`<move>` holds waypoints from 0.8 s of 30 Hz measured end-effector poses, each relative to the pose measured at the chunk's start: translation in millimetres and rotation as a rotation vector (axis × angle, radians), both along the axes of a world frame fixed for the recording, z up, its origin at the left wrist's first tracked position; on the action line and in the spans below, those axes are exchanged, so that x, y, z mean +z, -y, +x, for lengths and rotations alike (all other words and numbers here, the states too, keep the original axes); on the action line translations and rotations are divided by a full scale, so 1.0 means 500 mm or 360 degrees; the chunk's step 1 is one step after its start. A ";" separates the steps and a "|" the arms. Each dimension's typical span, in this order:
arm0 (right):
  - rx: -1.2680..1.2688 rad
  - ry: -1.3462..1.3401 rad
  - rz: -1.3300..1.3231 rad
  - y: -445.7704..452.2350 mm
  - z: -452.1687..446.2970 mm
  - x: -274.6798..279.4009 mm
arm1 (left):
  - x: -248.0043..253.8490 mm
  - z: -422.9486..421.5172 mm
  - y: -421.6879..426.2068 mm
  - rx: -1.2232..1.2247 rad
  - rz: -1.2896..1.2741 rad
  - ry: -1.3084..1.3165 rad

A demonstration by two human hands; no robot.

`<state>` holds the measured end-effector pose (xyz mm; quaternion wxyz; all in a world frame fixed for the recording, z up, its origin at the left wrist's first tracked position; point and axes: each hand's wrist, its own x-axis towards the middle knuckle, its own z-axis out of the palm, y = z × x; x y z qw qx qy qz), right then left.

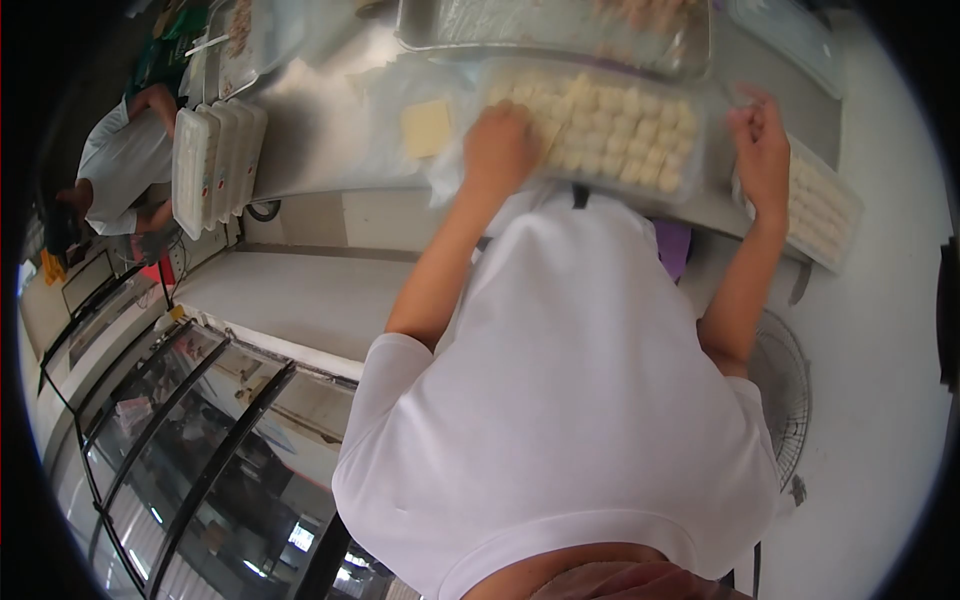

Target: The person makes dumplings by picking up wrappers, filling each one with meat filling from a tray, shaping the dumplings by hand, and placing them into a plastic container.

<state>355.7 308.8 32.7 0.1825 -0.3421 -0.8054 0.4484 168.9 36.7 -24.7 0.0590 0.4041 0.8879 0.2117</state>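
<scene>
A clear plastic tray [640,140] holds rows of small pale yellow dumpling-like pieces on the metal table. At its left end my left hand [503,145] is closed, with a pale yellow sheet [549,138] showing beside its fingers. Left of this hand, a stack of square yellow sheets [427,129] lies on clear plastic. My right hand [763,150] is raised past the tray's right end, its fingers curled together and blurred; what they hold, if anything, cannot be made out. Beside that hand is a second filled tray [820,205].
A metal tray [560,38] with filling under plastic lies at the far side. Stacked white containers [215,165] stand at the left table edge, near another person [125,155] in a white shirt. A fan [785,400] is at the lower right, below the table.
</scene>
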 end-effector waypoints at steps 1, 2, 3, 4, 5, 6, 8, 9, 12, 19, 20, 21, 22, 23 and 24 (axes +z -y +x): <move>0.0042 0.0013 0.0133 -0.012 -0.001 -0.005 | -0.004 -0.002 0.003 0.0002 0.0098 0.0024; 0.0081 0.0026 0.0269 -0.025 -0.002 -0.008 | -0.010 -0.010 0.008 0.0000 0.0108 0.0020; 0.0075 0.0024 0.0281 -0.042 -0.004 -0.012 | -0.020 -0.026 0.016 0.0124 0.0375 0.0249; 0.0151 0.0215 0.0381 -0.061 -0.007 -0.018 | -0.029 -0.043 0.024 0.0244 0.0642 0.0480; 0.0225 0.0406 0.0482 -0.079 -0.014 -0.023 | -0.036 -0.060 0.034 0.0236 0.0655 0.0479; 0.0221 0.0405 0.0495 -0.093 -0.023 -0.031 | -0.045 -0.076 0.049 0.0408 0.0992 0.1063; 0.0321 0.0625 0.1113 -0.122 -0.049 -0.057 | -0.071 -0.117 0.085 0.0570 0.1333 0.1654; 0.0320 0.0622 0.1126 -0.144 -0.069 -0.078 | -0.091 -0.142 0.108 0.0440 0.1590 0.2066; 0.0505 0.0654 0.1297 -0.174 -0.116 -0.108 | -0.045 -0.126 0.079 0.0578 0.1880 0.2341; 0.0923 0.0838 0.1068 -0.086 -0.225 -0.035 | -0.021 -0.088 0.074 0.0700 0.1791 0.2211; 0.0960 0.0869 0.1052 -0.085 -0.232 -0.032 | -0.026 -0.087 0.076 0.0706 0.1791 0.2210; 0.0964 0.0869 0.1050 -0.090 -0.235 -0.038 | -0.032 -0.088 0.078 0.0727 0.1768 0.2155; 0.1004 0.0794 0.0968 -0.103 -0.237 -0.049 | -0.037 -0.090 0.079 0.0746 0.1746 0.2098; 0.1042 0.0719 0.0889 -0.117 -0.238 -0.059 | -0.033 -0.092 0.077 0.0746 0.1748 0.2093; 0.1044 0.0715 0.0891 -0.130 -0.237 -0.071 | -0.026 -0.093 0.073 0.0754 0.1763 0.2082</move>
